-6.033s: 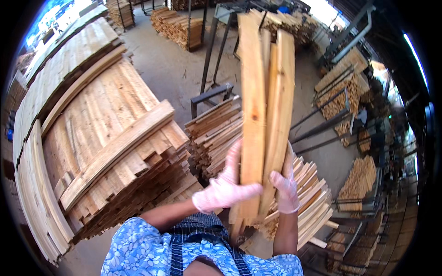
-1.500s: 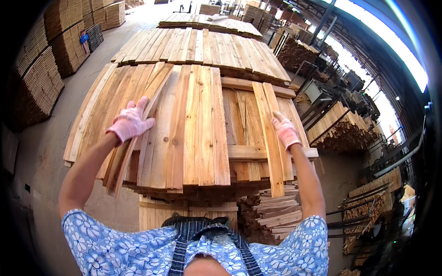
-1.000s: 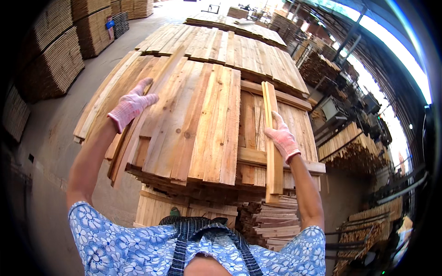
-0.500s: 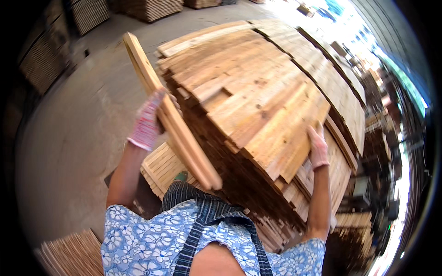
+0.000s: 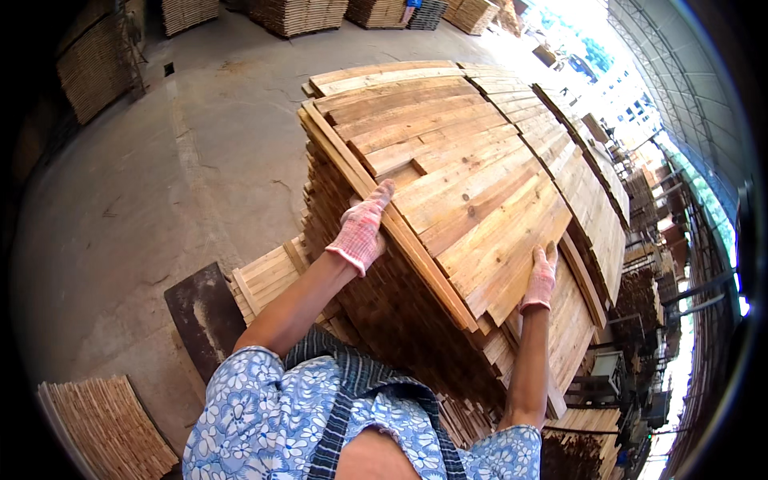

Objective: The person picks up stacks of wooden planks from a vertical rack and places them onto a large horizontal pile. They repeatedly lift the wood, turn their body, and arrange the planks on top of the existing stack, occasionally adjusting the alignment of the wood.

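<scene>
Open timber shed, concrete floor point(image 5: 152, 184), stacks of boards all round.

At lower left a low bundle of thin slats point(image 5: 104, 424) lay on the floor, with a dark metal plate point(image 5: 204, 308) just right of it. The left hand point(image 5: 362, 228), in a pink knit glove, lay on a long plank point(image 5: 384, 220) running along the near edge of the tall board stack point(image 5: 472, 184); fingers were stretched over the plank, whether they gripped it could not be told. The right hand point(image 5: 541, 276), gloved alike, pressed flat with fingers apart against the stack's top boards near their end. More stacks point(image 5: 608, 208) stood beyond to the right.
</scene>
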Available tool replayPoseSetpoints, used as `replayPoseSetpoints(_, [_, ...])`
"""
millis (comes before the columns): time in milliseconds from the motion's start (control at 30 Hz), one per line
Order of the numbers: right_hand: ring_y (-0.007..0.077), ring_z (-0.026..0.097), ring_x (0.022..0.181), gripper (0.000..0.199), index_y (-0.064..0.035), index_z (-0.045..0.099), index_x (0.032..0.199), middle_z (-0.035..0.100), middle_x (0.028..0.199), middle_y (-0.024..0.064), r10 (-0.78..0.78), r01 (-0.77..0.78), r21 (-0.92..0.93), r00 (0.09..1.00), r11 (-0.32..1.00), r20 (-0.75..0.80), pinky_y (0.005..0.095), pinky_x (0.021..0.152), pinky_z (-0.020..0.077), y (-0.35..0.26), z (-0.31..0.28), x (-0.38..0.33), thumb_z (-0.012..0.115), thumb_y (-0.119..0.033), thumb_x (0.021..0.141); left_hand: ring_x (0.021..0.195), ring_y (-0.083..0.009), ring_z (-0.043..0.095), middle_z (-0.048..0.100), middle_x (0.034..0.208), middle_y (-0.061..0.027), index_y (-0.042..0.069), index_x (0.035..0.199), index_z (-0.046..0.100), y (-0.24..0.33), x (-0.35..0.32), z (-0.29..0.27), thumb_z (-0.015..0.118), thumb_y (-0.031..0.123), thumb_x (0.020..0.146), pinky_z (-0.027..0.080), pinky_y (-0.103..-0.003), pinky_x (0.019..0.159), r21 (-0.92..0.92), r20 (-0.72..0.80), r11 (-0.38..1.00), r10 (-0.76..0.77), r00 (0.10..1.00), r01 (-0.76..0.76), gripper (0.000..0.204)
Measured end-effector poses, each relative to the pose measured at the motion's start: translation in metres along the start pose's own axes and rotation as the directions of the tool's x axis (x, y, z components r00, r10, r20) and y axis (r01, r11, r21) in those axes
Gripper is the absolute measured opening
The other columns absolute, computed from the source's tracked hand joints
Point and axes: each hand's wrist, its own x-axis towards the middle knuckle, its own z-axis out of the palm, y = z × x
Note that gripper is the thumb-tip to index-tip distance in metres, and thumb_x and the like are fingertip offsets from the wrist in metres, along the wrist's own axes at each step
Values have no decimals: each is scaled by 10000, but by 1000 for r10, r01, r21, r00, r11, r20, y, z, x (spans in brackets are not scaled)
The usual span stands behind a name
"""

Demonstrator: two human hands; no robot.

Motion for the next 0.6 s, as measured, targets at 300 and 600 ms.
replayPoseSetpoints(300, [262, 520, 1313, 636, -71, 300, 1603, 464, 1524, 158, -27, 29, 9, 991, 1000, -135, 357, 1114, 430, -4, 9, -10, 564, -173, 1034, 1095, -287, 698, 653, 1313, -200, 11, 1405, 564, 11, 10, -50, 737, 166, 947, 615, -363, 910, -850, 524, -361, -661, 537, 384, 514])
replayPoseSetpoints(600, [256, 508, 1318, 656, -51, 302, 1598, 429, 1549, 164, -30, 24, -64, 996, 998, -85, 363, 1103, 434, -1, 5, -4, 571, -184, 1015, 1578, -231, 162, 122, 1717, -140, -29, 1618, 107, -28, 39, 8, 360, 65, 940, 111, -300, 1301, -774, 342, 457, -279, 897, 437, 730])
